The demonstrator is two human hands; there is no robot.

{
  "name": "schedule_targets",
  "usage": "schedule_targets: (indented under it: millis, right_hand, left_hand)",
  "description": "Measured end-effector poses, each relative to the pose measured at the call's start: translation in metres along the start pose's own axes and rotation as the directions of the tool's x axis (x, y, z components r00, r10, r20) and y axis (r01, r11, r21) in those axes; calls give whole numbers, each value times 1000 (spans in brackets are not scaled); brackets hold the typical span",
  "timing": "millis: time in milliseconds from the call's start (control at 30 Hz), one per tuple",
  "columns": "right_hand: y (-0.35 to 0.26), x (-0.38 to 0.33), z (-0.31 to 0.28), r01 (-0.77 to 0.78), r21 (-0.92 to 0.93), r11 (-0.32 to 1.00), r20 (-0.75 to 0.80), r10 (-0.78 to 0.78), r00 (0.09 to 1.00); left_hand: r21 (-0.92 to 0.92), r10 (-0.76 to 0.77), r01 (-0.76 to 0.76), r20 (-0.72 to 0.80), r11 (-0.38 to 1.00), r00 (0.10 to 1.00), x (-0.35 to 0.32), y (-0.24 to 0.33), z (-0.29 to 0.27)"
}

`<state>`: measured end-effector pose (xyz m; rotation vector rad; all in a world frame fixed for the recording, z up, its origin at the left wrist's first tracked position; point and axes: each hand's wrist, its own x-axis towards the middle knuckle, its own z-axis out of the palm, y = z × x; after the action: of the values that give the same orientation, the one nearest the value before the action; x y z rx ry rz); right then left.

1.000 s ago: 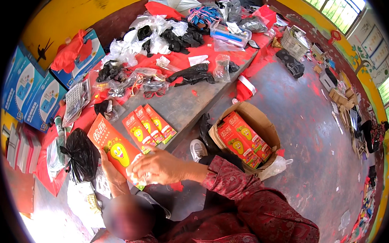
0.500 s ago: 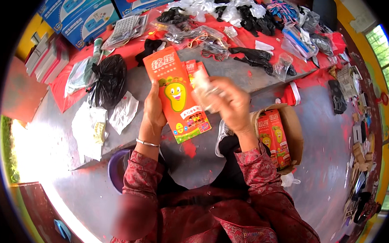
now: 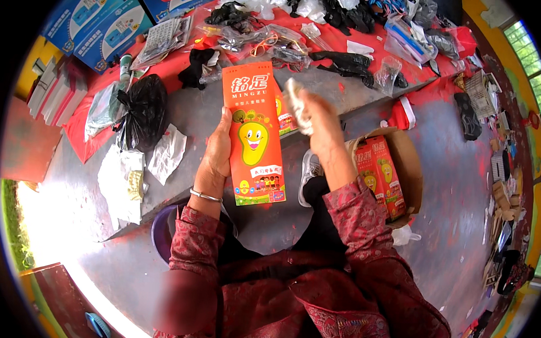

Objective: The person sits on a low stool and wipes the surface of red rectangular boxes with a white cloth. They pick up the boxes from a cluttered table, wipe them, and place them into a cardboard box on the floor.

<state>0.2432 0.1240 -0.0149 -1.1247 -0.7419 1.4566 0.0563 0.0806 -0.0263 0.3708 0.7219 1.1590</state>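
Observation:
My left hand [image 3: 216,148] grips the left edge of a flat orange-red packet [image 3: 254,138], its thumb along the front. The packet stands nearly upright, facing me, with a smiling yellow foot-shaped cartoon on it. In my right hand [image 3: 323,126] is a crumpled whitish cloth [image 3: 298,107], bunched in closed fingers and partly blurred. The cloth is just right of the packet, apart from its front. Behind the held one, a second orange-red packet [image 3: 285,118] shows only in part on the grey surface.
An open cardboard box [image 3: 414,175] at my right holds orange-red packets [image 3: 379,171]. A purple basin [image 3: 161,233] sits by my left leg. A black plastic bag [image 3: 145,112] and white paper [image 3: 167,155] lie left. Plastic bags [image 3: 276,45] litter the red cloth beyond.
The packet has turned from a tilt to nearly upright. My right hand with the cloth has moved off the packet's front to its right side. The whole view has shifted slightly.

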Motion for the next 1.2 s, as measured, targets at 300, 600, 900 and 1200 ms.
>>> schedule_targets:
  millis: [300, 600, 900, 1200]
  right_hand:
    - [7, -11, 13, -53, -20, 998, 159, 56, 986]
    - [-23, 5, -2, 536, -144, 832, -84, -550, 831]
    - [0, -34, 35, 856, -373, 357, 791, -360, 495]
    - [-7, 7, -14, -4, 218, 976, -50, 15, 999]
  left_hand:
    - [1, 86, -89, 268, 996, 960, -10, -11, 4]
    - [242, 60, -101, 168, 965, 984, -10, -17, 13]
    - [134, 115, -128, 100, 983, 988, -8, -15, -11]
    - [-256, 221, -200, 57, 946, 973, 8, -1, -21]
